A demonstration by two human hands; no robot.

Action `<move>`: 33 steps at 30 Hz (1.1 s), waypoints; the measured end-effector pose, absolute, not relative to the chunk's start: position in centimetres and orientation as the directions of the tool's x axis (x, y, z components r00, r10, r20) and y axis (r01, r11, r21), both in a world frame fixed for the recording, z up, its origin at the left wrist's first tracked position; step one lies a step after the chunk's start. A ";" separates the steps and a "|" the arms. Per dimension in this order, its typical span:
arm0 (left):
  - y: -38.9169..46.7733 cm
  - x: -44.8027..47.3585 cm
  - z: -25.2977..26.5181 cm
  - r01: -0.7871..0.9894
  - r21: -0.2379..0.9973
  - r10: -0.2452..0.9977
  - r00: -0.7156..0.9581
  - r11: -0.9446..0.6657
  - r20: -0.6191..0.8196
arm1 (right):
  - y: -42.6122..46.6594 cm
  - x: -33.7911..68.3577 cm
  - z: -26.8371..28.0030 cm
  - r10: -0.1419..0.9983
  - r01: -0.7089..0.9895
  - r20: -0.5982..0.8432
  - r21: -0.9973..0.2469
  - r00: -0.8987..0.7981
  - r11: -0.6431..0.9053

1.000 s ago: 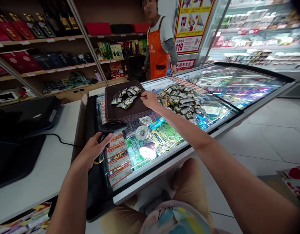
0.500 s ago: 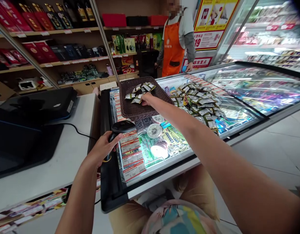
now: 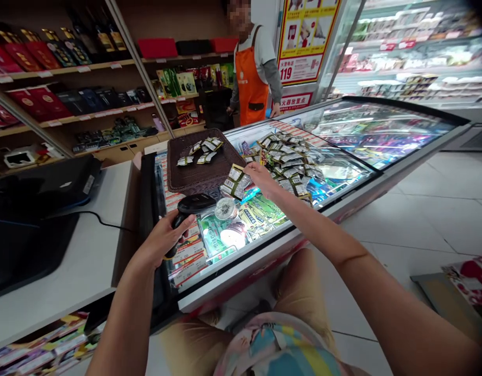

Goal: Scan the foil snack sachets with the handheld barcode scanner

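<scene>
My left hand [image 3: 171,233] is wrapped round the handle of a black barcode scanner [image 3: 196,202], its head above the freezer's glass top. Between the fingers of my right hand [image 3: 260,175] is a snack packet [image 3: 236,182], silver and dark green with a printed label. It hangs beside the near right corner of a brown woven basket [image 3: 201,175]. Several similar packets [image 3: 203,150] lie inside the basket. A large pile of such packets [image 3: 290,159] is spread on the glass to the right of my right hand.
The chest freezer [image 3: 241,271] runs away to the right, with ice cream goods under its glass. On the left, a white counter [image 3: 95,250] bears a black screen device [image 3: 40,188]. Behind the freezer stands a person in an orange apron [image 3: 251,86], before stocked shelves.
My right hand has lifted a packet out of the basket and brought it right and nearer to me. The scanner stays in my left hand. The view has turned to the right.
</scene>
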State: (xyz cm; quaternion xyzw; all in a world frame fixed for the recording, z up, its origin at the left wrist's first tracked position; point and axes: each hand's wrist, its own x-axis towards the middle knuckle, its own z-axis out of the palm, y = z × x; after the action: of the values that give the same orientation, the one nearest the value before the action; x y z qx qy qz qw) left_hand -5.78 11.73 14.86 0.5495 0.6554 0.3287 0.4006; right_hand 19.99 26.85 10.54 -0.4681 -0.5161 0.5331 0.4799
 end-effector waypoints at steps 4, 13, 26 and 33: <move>12.4 -2.3 15.2 0.495 0.861 0.992 -0.025 0.121 -0.125 | 25.4 23.7 7.3 0.999 -0.053 0.000 -0.999 -0.050 -0.003; 13.8 2.2 14.4 0.556 0.820 0.981 0.039 0.138 -0.191 | 24.3 27.1 3.8 0.997 -0.129 -0.078 -0.988 -0.026 -0.080; 13.8 3.0 14.3 0.580 0.805 0.982 0.048 0.124 -0.185 | 23.2 27.3 3.2 0.994 -0.186 -0.101 -0.977 -0.032 -0.105; 13.8 2.9 14.4 0.589 0.798 0.982 0.042 0.124 -0.184 | 23.0 28.1 3.2 0.995 -0.212 -0.088 -0.972 -0.049 -0.096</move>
State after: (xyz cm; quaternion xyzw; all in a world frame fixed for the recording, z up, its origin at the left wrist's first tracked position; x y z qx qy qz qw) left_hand 2.90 13.78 14.37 0.6105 0.6435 0.2552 0.3847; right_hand 28.06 23.00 3.18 -0.4560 -0.4293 0.5834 0.5172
